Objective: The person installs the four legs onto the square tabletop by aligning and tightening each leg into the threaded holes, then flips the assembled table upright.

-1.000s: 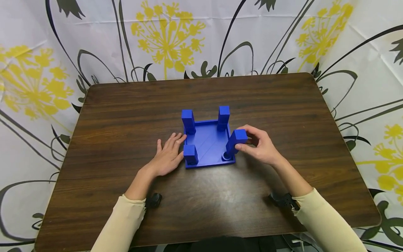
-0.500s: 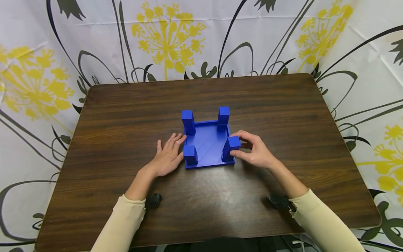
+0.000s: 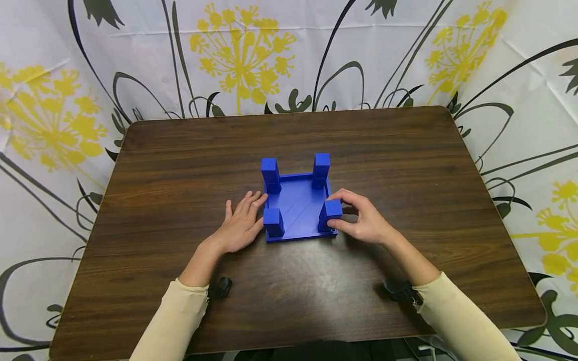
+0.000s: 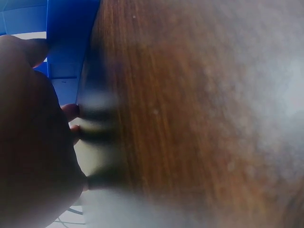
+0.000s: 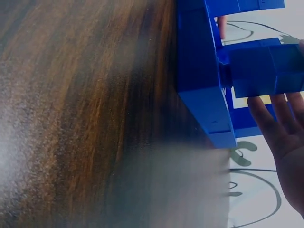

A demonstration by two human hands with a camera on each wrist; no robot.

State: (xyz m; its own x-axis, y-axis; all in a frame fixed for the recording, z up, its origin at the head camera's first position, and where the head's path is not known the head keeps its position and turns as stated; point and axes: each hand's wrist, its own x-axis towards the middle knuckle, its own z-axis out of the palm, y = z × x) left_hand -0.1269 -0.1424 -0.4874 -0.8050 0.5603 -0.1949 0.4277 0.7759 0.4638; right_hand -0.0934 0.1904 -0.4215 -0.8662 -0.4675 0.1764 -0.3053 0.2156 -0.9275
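Observation:
A square blue base with a low rim (image 3: 295, 198) lies on the table, one blue post at each corner. My right hand (image 3: 368, 220) pinches the near right post (image 3: 333, 208) between thumb and fingers. In the right wrist view that post (image 5: 251, 71) stands over its corner, a narrow neck showing where it meets the base. My left hand (image 3: 239, 228) lies with fingers spread beside the base, fingertips right at its left edge. The near left post (image 3: 273, 220), far left post (image 3: 270, 173) and far right post (image 3: 321, 168) stand upright.
The brown wood-grain table (image 3: 189, 160) extends around the base on all sides. Behind it hangs a white curtain (image 3: 153, 50) with yellow flowers. Black wrist devices sit below the left wrist (image 3: 220, 288) and right wrist (image 3: 399, 291).
My right hand has brought the near right post from a tilt to upright, moving it left and down onto its corner, where a round peg showed earlier. The left hand has stayed still.

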